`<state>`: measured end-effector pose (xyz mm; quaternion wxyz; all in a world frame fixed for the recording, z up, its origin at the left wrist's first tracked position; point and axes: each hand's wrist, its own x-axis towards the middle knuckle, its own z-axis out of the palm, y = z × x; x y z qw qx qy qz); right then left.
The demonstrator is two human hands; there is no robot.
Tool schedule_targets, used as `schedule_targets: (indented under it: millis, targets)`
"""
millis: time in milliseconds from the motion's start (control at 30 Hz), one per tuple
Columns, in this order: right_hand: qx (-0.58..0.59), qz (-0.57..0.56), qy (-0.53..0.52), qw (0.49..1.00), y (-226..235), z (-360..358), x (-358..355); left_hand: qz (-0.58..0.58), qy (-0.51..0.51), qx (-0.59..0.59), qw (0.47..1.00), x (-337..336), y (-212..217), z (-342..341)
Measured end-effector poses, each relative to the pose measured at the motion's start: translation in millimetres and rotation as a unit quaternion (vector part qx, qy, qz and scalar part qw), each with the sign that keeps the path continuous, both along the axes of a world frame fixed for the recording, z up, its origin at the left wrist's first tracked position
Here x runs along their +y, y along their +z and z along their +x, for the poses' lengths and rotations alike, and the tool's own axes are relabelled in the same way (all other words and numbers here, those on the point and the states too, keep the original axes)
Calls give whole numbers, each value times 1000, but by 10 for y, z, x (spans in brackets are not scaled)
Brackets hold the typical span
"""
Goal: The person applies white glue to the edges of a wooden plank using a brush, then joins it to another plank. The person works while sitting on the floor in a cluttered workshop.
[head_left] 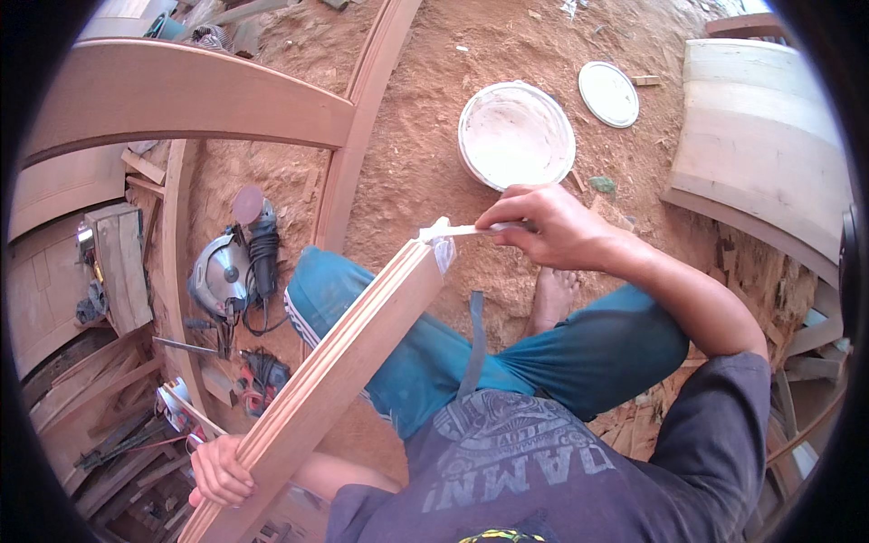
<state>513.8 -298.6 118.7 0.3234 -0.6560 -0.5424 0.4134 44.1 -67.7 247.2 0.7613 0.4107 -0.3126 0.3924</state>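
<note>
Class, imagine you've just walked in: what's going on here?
A seated person's left hand grips the lower end of a long, grooved, light-brown wooden piece, which slants across the left leg. The right hand pinches a thin, pale, flat stick, its tip at a white, paste-like lump on the wood's upper end. Beyond, a round white bucket stands open on the brown ground, a white disc beside it. A silver-and-black circular saw lies to the left, untouched.
</note>
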Motion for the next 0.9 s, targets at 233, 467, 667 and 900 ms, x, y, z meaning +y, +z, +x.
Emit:
schedule_targets:
  millis: [233, 467, 667, 900]
  targets:
    - [-40, -21, -30, 999, -66, 52, 3, -20, 27, 38, 999, 97, -84, -228]
    - [16, -37, 25, 999, -117, 153, -61, -78, 170, 34, 982, 284, -507, -625]
    - [44, -62, 22, 997, -340, 12, 228, -192, 195, 67, 960, 226, -674, -508]
    - [69, -35, 2, 997, -136, 282, -10, -243, 188, 91, 947, 384, -960, -846]
